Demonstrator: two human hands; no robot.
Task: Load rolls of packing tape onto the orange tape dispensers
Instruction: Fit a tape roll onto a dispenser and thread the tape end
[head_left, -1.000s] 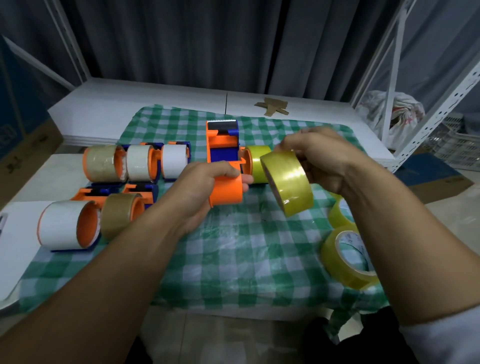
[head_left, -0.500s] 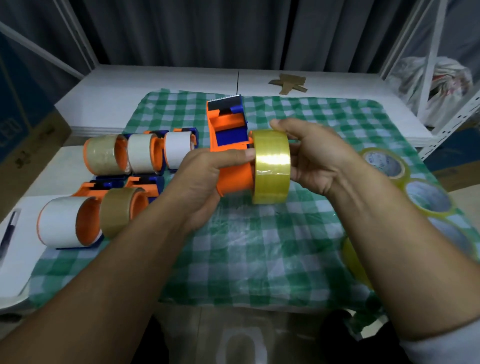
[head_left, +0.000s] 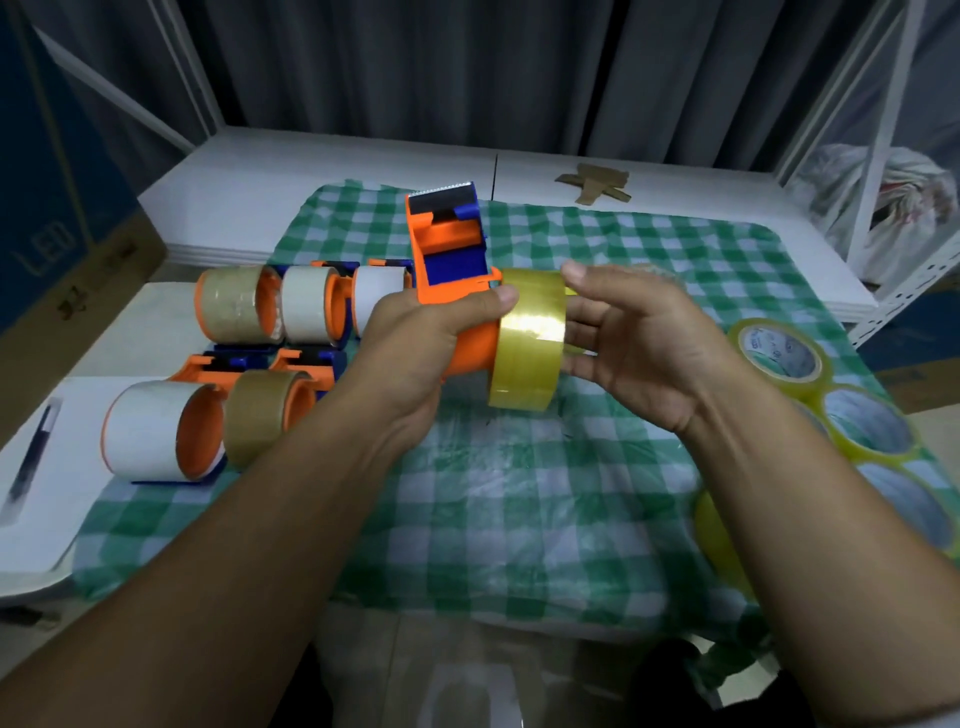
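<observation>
My left hand grips an orange and blue tape dispenser by its orange drum, cutter end pointing away from me. A yellow clear tape roll sits on the drum's right end. My right hand is against the roll's right side, thumb on top and straight fingers pressing its face. Both are held above the green checked cloth.
Several loaded dispensers lie at the left in two rows, among them a white roll and a brown roll. A pack of yellow tape rolls sits at the cloth's right edge. A white shelf frame stands behind right.
The roll came from the air beside the dispenser onto its drum. My right hand went from gripping the roll to pressing its side with straighter fingers.
</observation>
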